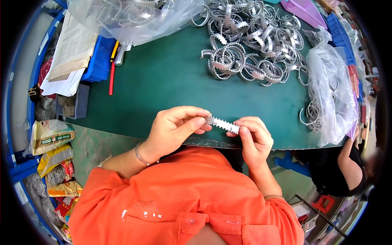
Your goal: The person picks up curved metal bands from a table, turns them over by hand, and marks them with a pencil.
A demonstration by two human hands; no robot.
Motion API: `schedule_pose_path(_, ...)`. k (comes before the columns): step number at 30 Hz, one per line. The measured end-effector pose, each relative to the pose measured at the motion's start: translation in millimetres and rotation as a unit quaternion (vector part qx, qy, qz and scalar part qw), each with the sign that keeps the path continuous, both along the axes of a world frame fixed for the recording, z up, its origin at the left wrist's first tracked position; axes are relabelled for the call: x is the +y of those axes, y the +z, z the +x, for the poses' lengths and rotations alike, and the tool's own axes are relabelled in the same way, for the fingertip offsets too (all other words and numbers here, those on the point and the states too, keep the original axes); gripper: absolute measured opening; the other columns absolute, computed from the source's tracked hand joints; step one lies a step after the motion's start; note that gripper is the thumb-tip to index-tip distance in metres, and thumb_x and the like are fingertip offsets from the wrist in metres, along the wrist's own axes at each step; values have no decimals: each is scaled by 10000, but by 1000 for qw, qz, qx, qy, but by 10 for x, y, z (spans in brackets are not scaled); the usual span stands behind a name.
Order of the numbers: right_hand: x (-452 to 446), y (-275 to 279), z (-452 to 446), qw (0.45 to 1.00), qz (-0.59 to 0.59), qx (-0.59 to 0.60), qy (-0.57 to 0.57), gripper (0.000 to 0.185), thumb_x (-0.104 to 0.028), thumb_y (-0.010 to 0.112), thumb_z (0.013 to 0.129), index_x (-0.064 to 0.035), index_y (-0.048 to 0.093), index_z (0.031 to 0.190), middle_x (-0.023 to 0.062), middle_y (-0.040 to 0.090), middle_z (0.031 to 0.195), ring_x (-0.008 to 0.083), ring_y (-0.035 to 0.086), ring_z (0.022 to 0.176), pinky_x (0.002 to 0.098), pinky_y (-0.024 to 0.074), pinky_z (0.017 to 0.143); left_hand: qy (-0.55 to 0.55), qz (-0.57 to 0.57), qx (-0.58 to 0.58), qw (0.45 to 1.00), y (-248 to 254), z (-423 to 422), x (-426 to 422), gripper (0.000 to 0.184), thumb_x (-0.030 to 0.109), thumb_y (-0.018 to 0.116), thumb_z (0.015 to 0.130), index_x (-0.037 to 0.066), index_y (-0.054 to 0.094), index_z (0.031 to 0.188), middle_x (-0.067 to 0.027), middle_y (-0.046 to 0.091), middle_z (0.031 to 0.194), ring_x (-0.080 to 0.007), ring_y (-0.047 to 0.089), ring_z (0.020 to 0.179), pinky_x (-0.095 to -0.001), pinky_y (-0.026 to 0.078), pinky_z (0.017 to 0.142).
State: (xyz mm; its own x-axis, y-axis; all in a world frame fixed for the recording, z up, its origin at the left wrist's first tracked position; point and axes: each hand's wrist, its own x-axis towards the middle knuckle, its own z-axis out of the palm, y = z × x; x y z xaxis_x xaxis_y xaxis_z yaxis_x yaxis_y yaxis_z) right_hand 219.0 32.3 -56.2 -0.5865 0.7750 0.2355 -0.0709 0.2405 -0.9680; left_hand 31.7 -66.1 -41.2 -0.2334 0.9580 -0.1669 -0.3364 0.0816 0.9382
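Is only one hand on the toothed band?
No, the left hand and right hand each pinch one end of the toothed band.

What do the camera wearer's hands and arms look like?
The left hand and right hand are gloveless. A thin, silver-coloured metallic bracelet circles the left wrist; none shows on the right. Bright orange fabric sleeves leave both forearms uncovered.
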Motion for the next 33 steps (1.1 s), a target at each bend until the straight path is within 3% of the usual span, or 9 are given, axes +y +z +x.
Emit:
schedule_pose_path(1, 20, -6, 4, 1000, -2, 1, 1, 70, 28, 557, 835, 58, 596, 885, 143, 565, 909, 169, 609, 703, 255, 519, 642, 1, -2, 1, 1000, -10, -3, 2, 177, 33, 517, 883, -47, 565, 1033, -169, 605, 1038, -215, 636, 863, -279, 542, 730)
schedule_pose_path(3, 56, -6, 6, 983, 180, -45, 3, 105, 52, 603, 786, 52, 599, 890, 162, 563, 946, 195, 619, 741, 268, 529, 669, 5, 26, 35, 999, -41, -2, -4, 173, -19, 526, 861, -50, 537, 1031, -187, 581, 1091, -234, 612, 951, -295, 524, 801)
schedule_pose_path(8, -12, 70, -61, 990, 132, 15, -47, 182, 107, 649, 711, 37, 598, 871, 176, 547, 992, 234, 624, 830, 290, 536, 699, 26, 71, 4, 997, -55, 17, 9, 320, -128, 525, 809, -51, 468, 1114, -196, 554, 1131, -262, 571, 1041, -331, 487, 886)
schedule_pose_path(11, -28, 166, -49, 974, 223, 23, -30, 242, 138, 659, 679, 13, 575, 869, 179, 544, 1003, 250, 626, 843, 299, 546, 694, -11, 70, 40, 997, -105, 10, -18, 352, -134, 527, 804, -51, 462, 1140, -195, 548, 1135, -261, 575, 1034, -329, 495, 880)
schedule_pose_path(14, -38, 177, -70, 969, 238, 59, 2, 310, 117, 671, 685, 1, 533, 936, 171, 549, 984, 261, 633, 825, 307, 560, 663, -23, 76, 73, 994, -144, 15, -23, 347, -137, 525, 804, -50, 467, 1135, -189, 568, 1099, -260, 577, 1029, -329, 498, 876)
schedule_pose_path(23, -56, 269, -151, 975, 196, 96, 48, 322, 67, 724, 656, 17, 553, 924, 165, 605, 894, 243, 633, 738, 298, 533, 606, -67, 18, -2, 998, -85, 16, -4, 244, -93, 527, 826, -52, 496, 1064, -191, 599, 1044, -218, 599, 979, -308, 503, 845)
schedule_pose_path(25, -51, 320, -186, 977, 190, 79, 49, 315, 54, 734, 648, 21, 564, 912, 162, 611, 876, 241, 628, 725, 297, 523, 592, -89, -21, -23, 996, -26, 28, 10, 234, -56, 545, 833, -56, 512, 1065, -146, 624, 989, -161, 602, 936, -274, 505, 799)
schedule_pose_path(29, -14, 375, -275, 976, 209, 50, 34, 287, 24, 752, 634, 23, 588, 869, 143, 617, 834, 227, 616, 696, 284, 498, 570, -110, -67, -27, 991, 4, 30, 17, 242, -29, 569, 833, -54, 533, 1071, -81, 619, 922, -126, 597, 857, -248, 508, 748)
schedule_pose_path(33, 12, 365, -274, 972, 232, 27, 19, 276, 28, 734, 646, 30, 602, 888, 122, 610, 789, 196, 578, 642, 262, 469, 540, -102, -75, -65, 990, 29, 23, 16, 235, -27, 567, 835, -49, 534, 1066, -99, 617, 936, -136, 606, 844, -252, 522, 730)
